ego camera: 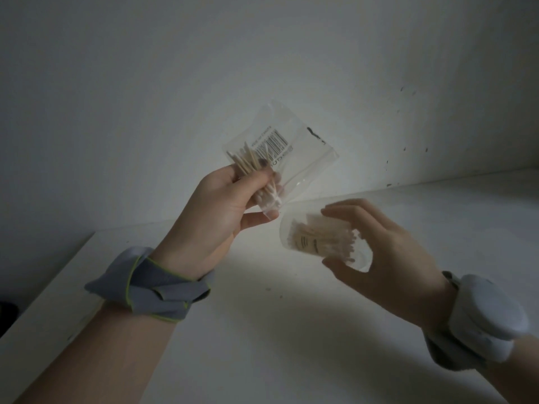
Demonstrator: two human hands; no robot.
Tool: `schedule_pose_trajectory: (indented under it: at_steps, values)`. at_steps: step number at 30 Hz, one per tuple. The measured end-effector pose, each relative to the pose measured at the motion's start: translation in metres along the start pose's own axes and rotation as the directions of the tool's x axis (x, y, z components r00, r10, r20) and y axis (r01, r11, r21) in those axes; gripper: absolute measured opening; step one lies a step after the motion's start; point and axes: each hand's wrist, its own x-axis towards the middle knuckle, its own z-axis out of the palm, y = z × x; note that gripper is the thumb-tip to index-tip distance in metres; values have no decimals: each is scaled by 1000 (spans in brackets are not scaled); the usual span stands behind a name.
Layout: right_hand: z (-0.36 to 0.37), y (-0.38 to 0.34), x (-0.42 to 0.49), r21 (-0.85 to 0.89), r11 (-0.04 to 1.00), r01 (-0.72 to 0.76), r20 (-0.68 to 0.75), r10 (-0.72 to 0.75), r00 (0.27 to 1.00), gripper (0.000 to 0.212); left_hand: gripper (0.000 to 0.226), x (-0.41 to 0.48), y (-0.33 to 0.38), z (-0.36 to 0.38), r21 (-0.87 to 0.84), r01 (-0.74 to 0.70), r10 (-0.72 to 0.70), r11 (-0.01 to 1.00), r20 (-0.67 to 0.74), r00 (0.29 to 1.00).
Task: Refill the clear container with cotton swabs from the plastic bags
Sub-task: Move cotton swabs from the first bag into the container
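My left hand (217, 209) grips a clear plastic bag (294, 147) with a barcode label, squeezing a bundle of wooden-stemmed cotton swabs (250, 164) inside it. The bag's lower end points down toward the clear container (318, 237). My right hand (376, 246) holds that container tilted on its side, mouth toward the bag, fingers curled round its far end. A batch of cotton swabs (326, 239) lies inside the container. Both are held in the air above the white tabletop (262, 330).
The white tabletop meets a white wall (204, 68) close behind the hands. The table's left edge (49, 290) runs diagonally, with dark floor beyond it. Small dark specks mark the wall at the right. Cloth bands wrap both wrists.
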Motion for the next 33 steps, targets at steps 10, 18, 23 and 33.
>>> schedule_pose_trajectory:
  at_steps: [10,18,23,33]
  values:
    - [-2,-1,1,0,1000,1,-2,-1,1000,51,22,0,-1,0,10,-3,3,1000,-2,1000]
    - [-2,-6,-2,-63,997,-34,151,43,988,57,18,0,-1,1,7,0,0,1000,-6,1000]
    - [-4,-12,-2,-42,998,-44,178,51,983,63,18,1,-3,1,15,5,-5,1000,-2,1000]
    - [-9,-12,-1,40,998,-53,273,40,961,72,18,0,-5,2,29,20,-20,999,19,1000]
